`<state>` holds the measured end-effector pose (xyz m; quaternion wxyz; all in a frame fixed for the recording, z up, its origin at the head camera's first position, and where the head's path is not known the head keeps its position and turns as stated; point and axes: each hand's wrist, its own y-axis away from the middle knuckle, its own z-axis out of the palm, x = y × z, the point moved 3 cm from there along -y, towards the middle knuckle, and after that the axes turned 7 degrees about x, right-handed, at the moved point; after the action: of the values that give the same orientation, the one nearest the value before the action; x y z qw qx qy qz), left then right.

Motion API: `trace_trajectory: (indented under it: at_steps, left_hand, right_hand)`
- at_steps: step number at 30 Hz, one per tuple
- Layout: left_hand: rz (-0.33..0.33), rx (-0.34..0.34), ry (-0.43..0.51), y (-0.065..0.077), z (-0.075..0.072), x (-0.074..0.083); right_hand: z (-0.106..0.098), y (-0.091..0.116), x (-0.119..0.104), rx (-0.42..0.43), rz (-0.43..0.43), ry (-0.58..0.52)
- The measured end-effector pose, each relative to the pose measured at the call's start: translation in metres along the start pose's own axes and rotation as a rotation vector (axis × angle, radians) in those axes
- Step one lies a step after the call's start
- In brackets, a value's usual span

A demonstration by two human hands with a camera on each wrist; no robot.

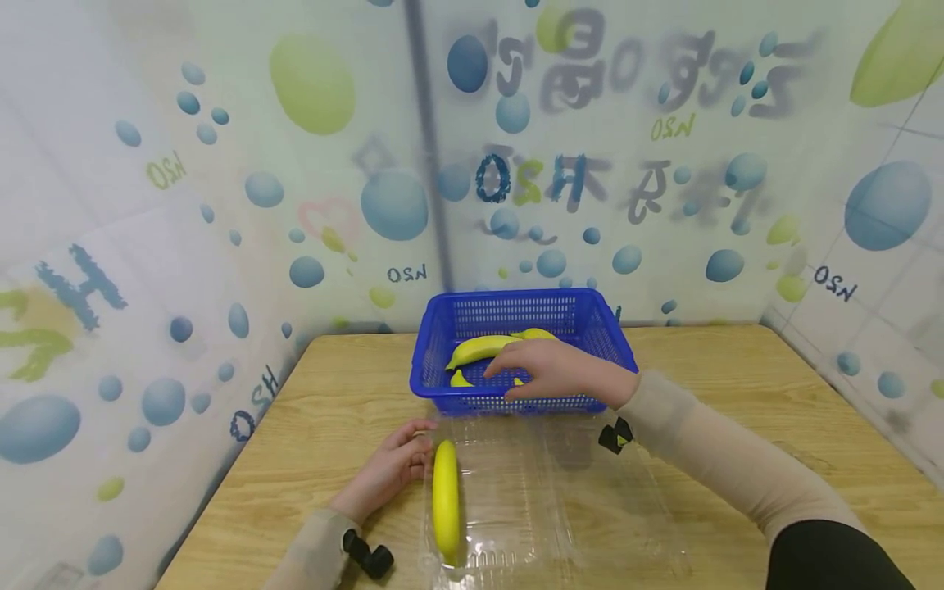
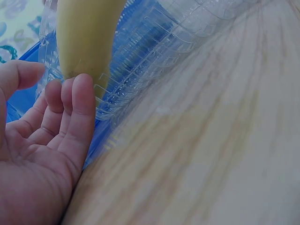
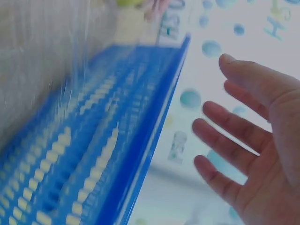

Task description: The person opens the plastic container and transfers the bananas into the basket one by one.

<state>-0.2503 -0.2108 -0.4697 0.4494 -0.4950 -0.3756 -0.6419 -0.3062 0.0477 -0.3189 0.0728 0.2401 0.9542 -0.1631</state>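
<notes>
A clear plastic clamshell container (image 1: 501, 492) lies spread on the wooden table, with one yellow banana (image 1: 446, 504) along its left side. My left hand (image 1: 398, 459) is at the container's left edge, near the banana's far end. In the left wrist view, the fingertips (image 2: 83, 89) are right at the clear wall and the thumb stands apart from them. My right hand (image 1: 549, 369) reaches over the near rim of a blue basket (image 1: 426, 360), fingers spread and nothing held. Inside the basket are several bananas (image 1: 483, 350), partly hidden by that hand.
Behind the basket rises a pale wall (image 1: 501, 238) printed with blue and green spots and letters. The wooden table (image 1: 347, 385) extends to both sides of the basket. Toward the right, the container's other half (image 1: 619, 516) lies flat under my right forearm.
</notes>
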Motion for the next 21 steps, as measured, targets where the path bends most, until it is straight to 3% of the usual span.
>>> trace_trajectory:
  at_steps: [10,21]
  left_hand:
    - [-0.016,0.011,-0.022,0.001,-0.002,-0.001]
    - [-0.012,-0.006,-0.030,0.001,-0.003,-0.001]
  right_hand:
    - [0.033,-0.005,-0.056,-0.029,-0.323,0.063]
    - [0.069,-0.006,-0.068,-0.028,-0.504,0.075]
